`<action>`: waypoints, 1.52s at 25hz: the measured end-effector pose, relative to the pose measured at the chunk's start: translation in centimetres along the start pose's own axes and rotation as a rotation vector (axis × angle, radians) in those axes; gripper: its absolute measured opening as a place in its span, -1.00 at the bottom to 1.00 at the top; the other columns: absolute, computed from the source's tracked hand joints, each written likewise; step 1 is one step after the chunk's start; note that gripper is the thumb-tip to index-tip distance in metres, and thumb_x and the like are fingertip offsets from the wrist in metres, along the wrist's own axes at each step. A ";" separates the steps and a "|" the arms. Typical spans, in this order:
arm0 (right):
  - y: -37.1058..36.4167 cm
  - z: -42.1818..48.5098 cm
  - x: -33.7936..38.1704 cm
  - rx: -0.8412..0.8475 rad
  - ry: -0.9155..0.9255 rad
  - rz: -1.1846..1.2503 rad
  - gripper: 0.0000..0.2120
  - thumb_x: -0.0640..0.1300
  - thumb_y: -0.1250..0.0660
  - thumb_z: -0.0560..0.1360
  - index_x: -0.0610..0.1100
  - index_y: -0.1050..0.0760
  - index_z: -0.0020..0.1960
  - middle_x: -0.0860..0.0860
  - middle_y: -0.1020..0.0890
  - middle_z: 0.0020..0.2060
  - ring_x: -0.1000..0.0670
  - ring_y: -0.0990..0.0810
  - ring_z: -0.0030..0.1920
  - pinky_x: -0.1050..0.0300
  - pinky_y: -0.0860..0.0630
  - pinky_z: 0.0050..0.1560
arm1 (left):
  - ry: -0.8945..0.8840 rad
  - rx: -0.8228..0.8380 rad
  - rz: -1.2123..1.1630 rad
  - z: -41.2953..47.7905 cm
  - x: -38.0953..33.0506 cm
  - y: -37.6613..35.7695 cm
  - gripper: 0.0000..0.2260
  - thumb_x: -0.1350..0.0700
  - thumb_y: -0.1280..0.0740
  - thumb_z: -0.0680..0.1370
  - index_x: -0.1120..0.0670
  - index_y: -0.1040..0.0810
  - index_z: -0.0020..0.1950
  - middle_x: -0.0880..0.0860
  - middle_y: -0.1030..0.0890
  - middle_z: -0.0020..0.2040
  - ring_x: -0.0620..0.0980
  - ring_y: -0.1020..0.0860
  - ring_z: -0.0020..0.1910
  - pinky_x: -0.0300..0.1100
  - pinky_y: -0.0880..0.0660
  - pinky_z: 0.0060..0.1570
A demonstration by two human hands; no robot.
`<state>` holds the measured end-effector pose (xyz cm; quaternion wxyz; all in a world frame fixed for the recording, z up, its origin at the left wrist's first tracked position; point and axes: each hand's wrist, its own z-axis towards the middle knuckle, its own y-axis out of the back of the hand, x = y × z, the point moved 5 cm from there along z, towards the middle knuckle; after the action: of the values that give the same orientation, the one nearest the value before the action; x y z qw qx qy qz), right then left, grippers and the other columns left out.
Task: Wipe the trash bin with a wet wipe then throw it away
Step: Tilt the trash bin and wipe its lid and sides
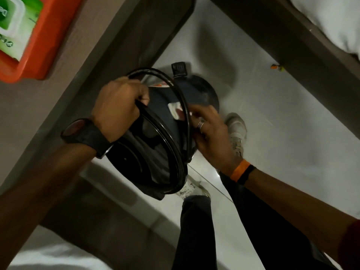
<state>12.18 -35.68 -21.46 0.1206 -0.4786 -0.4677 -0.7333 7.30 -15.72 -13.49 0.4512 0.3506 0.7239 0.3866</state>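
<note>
A round black pedal trash bin (161,117) is lifted off the floor and tilted, its foot pedal (178,69) pointing away from me. My left hand (118,106) grips its black rim and liner ring at the upper left. My right hand (208,131) is pressed against the bin's right side, fingers curled round the rim. A small white wet wipe (176,111) shows against the bin wall just left of those fingers; how firmly the hand holds it is hard to tell.
An orange tray (37,53) holding a green and white wipes pack (13,26) sits on a brown table (78,75) at the upper left. A dark bed frame (282,36) runs along the upper right. My legs and white shoes (236,131) stand on the pale tiled floor below.
</note>
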 end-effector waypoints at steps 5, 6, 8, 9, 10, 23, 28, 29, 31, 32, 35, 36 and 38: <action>-1.2 -3.3 -3.8 0.130 -0.174 -0.007 -0.69 -0.26 -0.25 0.64 -0.17 -0.52 0.37 -0.13 -0.55 0.31 0.05 -0.54 0.25 0.16 -0.50 0.33 | 0.181 0.039 -0.065 -1.4 1.7 -2.0 -0.75 0.49 -0.21 0.24 0.16 -0.48 -0.35 0.07 -0.52 -0.32 0.15 -0.55 -0.23 -0.07 -0.39 -0.20; -1.3 -2.6 -6.0 0.113 -0.351 0.028 -0.71 -0.24 -0.24 0.65 -0.19 -0.54 0.34 -0.13 -0.57 0.30 0.07 -0.56 0.27 0.15 -0.48 0.37 | 0.201 0.024 -0.071 -1.4 2.3 -2.3 -0.76 0.50 -0.20 0.24 0.18 -0.49 -0.35 0.07 -0.51 -0.33 0.13 -0.54 -0.25 -0.13 -0.34 -0.21; -1.3 -1.0 -9.7 0.066 -0.653 0.018 -0.72 -0.19 -0.20 0.67 -0.23 -0.55 0.31 -0.15 -0.60 0.28 -0.06 -0.58 0.28 0.22 -0.45 0.35 | 0.231 -0.027 -0.078 -1.1 3.2 -2.5 -0.77 0.50 -0.19 0.26 0.19 -0.51 -0.35 0.07 -0.51 -0.34 0.08 -0.51 -0.26 -0.19 -0.28 -0.20; -1.3 -0.5 -10.1 0.035 -0.710 0.021 -0.73 -0.19 -0.21 0.67 -0.24 -0.56 0.30 -0.16 -0.60 0.27 -0.10 -0.58 0.28 0.24 -0.44 0.33 | 0.242 -0.047 -0.079 -1.0 3.6 -2.7 -0.77 0.49 -0.19 0.26 0.20 -0.52 -0.34 0.07 -0.52 -0.33 0.06 -0.51 -0.26 -0.22 -0.26 -0.20; -1.6 -0.1 -9.2 0.005 -0.675 0.022 -0.74 -0.21 -0.23 0.66 -0.24 -0.57 0.28 -0.17 -0.60 0.27 -0.08 -0.58 0.27 0.25 -0.45 0.33 | 0.258 -0.066 -0.079 -0.9 3.9 -2.7 -0.77 0.49 -0.19 0.27 0.21 -0.53 -0.33 0.08 -0.53 -0.32 0.05 -0.51 -0.25 -0.22 -0.25 -0.21; -4.0 0.8 -8.0 0.169 -0.480 -0.166 -0.57 -0.27 -0.22 0.63 -0.16 -0.39 0.49 -0.17 -0.47 0.43 -0.18 -0.46 0.37 0.00 -0.40 0.42 | 0.271 -0.166 -0.115 -2.6 4.1 -3.0 -0.78 0.52 -0.14 0.20 0.28 -0.51 -0.38 0.21 -0.57 -0.35 0.15 -0.48 -0.27 -0.21 -0.20 -0.29; -4.3 -5.6 -1.5 0.288 -0.110 -0.148 -0.42 -0.12 -0.14 0.58 -0.04 -0.16 0.59 -0.01 -0.32 0.55 -0.06 -0.39 0.44 0.06 -0.27 0.41 | 0.343 -0.184 -0.112 -2.4 5.3 -2.6 -0.77 0.52 -0.16 0.22 0.28 -0.54 -0.35 0.23 -0.59 -0.31 0.21 -0.53 -0.23 -0.19 -0.26 -0.23; -4.2 -5.4 -2.9 0.290 -0.202 -0.168 -0.41 -0.10 -0.13 0.57 -0.04 -0.16 0.59 -0.04 -0.36 0.53 -0.06 -0.39 0.45 0.00 -0.28 0.42 | 0.335 -0.181 -0.114 -2.3 5.3 -2.7 -0.76 0.51 -0.16 0.22 0.27 -0.55 -0.34 0.23 -0.61 -0.30 0.21 -0.54 -0.22 -0.16 -0.30 -0.21; -3.7 -4.0 -6.9 0.253 -0.546 -0.183 -0.45 -0.13 -0.15 0.59 -0.11 -0.21 0.57 -0.13 -0.46 0.45 -0.11 -0.42 0.43 -0.11 -0.31 0.46 | 0.332 -0.190 -0.120 -1.8 5.1 -2.7 -0.75 0.49 -0.16 0.23 0.25 -0.56 -0.33 0.25 -0.63 -0.28 0.21 -0.56 -0.21 -0.09 -0.38 -0.17; -3.5 -3.5 -8.5 0.235 -0.674 -0.169 -0.49 -0.16 -0.16 0.61 -0.15 -0.25 0.55 -0.16 -0.48 0.42 -0.14 -0.43 0.43 -0.11 -0.32 0.49 | 0.348 -0.207 -0.117 -1.5 5.1 -2.7 -0.74 0.48 -0.15 0.23 0.24 -0.57 -0.32 0.26 -0.64 -0.26 0.22 -0.57 -0.20 -0.07 -0.42 -0.14; -3.4 -4.7 -6.4 0.187 -0.696 0.001 -0.49 -0.19 -0.15 0.60 -0.16 -0.25 0.55 -0.12 -0.39 0.50 -0.10 -0.36 0.52 0.04 -0.27 0.57 | 0.433 -0.259 -0.138 0.0 5.9 -2.5 -0.70 0.46 -0.14 0.27 0.26 -0.63 -0.22 0.30 -0.68 -0.15 0.25 -0.62 -0.11 -0.07 -0.49 -0.01; -3.6 -5.8 -4.0 0.181 -0.597 0.066 -0.43 -0.17 -0.14 0.59 -0.11 -0.18 0.59 -0.07 -0.32 0.56 -0.04 -0.28 0.57 0.09 -0.21 0.59 | 0.470 -0.270 -0.145 0.5 6.5 -2.3 -0.68 0.46 -0.13 0.29 0.28 -0.65 -0.17 0.31 -0.68 -0.10 0.25 -0.62 -0.05 -0.07 -0.50 0.07; -3.6 -7.7 0.6 0.196 -0.344 0.156 -0.39 -0.13 -0.12 0.58 -0.06 -0.10 0.61 0.00 -0.19 0.61 0.01 -0.16 0.62 0.13 -0.12 0.62 | 0.520 -0.247 -0.151 1.3 7.7 -2.1 -0.66 0.45 -0.13 0.33 0.29 -0.65 -0.10 0.32 -0.67 -0.02 0.26 -0.61 0.04 -0.04 -0.50 0.18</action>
<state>5.13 -39.76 -23.81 0.1412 -0.6175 -0.5120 -0.5802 5.52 -9.78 -18.62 0.3175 0.1275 0.7865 0.5141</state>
